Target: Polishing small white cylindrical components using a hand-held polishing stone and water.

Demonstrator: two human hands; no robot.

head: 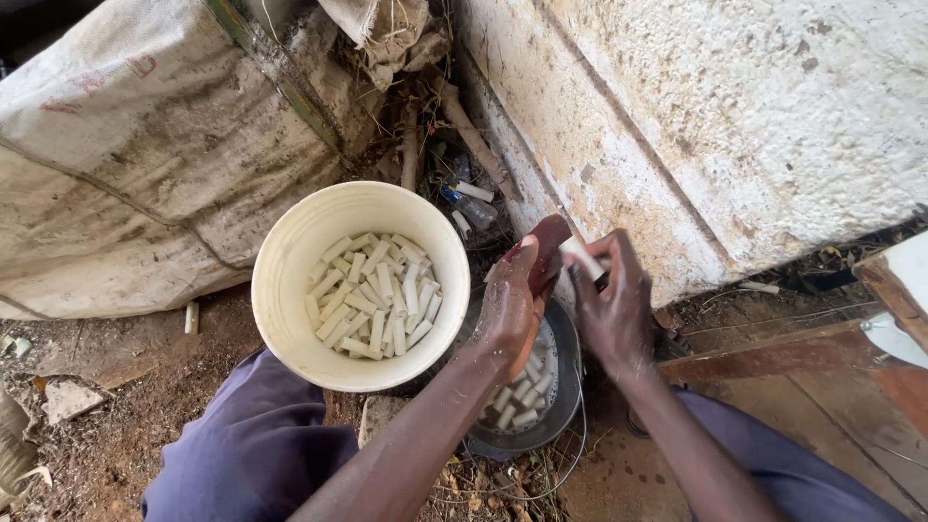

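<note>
Down at 6 o'clock we've got our knees around a dark metal pot point(565, 387) with pale cut pieces sitting in water. Just above it our left hand point(510, 309) wraps a reddish-brown peeled root point(549, 246), while the right hand point(611, 309) pinches a whitish piece point(580, 256) against it. We'd say keep the grip firm and work right over the pot. At 10 o'clock, the white bucket point(280, 290) holds more pieces.

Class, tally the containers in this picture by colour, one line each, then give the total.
White bucket: 1
Dark bucket: 1
Clear bottle: 1
Total: 3
</note>
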